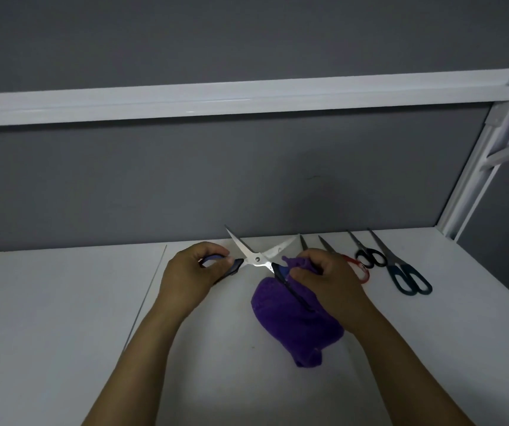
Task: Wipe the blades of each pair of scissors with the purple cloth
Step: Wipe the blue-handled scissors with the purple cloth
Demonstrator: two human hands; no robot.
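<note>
**Open scissors held over purple cloth on white counter**

White counter (62, 302), matte, w/ a thin seam running diagonally on its left part. Behind it a flat grey wall (247, 179), crossed higher up by a white rail (247, 96). A white frame post (474, 186) slants up at the right. Light is dim.

Left grip (191, 272): fingers curled round 1 dark handle loop of the open scissors (258, 259), holding it just above the counter. The 2 blades are spread wide in an X, tips pointing away toward the wall.

Right grip (324, 278): fingers curled, pinching the bunched upper end of the purple cloth (293, 327) beside the pivot. The rest of the cloth lies in a heap on the counter between the forearms. The 2nd handle runs down across the cloth and under the thumb side. Can't tell if this grip holds it too.

At the right, 3 more pairs lie closed, tips to the wall: red-handled scissors (361, 269), partly hidden by the right grip, black-handled scissors (370, 258) touching them, and teal-handled scissors (407, 278) just beside. 1 more blade tip shows above the knuckles.
</note>
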